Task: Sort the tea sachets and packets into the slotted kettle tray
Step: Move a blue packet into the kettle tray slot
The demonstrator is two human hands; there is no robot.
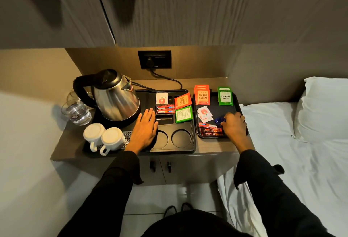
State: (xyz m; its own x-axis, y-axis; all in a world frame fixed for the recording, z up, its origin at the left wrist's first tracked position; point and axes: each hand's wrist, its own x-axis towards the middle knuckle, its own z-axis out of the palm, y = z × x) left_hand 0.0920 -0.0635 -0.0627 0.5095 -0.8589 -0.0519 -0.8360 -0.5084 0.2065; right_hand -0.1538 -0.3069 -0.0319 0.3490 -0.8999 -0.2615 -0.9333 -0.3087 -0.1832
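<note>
- My left hand [146,130] lies flat, fingers spread, on the kettle tray [185,147], beside the kettle [116,97].
- My right hand [234,125] pinches a blue sachet [219,119] on the flat tray [237,104], right of the kettle tray.
- Sachets [183,113] fill the kettle tray's far slots.

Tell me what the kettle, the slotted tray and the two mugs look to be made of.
Kettle: brushed metal body, likely stainless steel, with soft streaky reflections; its handle and lid look like black plastic.
Slotted tray: black moulded plastic by its rounded recesses and dull sheen.
Mugs: white glazed ceramic, probably, smooth and slightly glossy, standing upside down.
</note>
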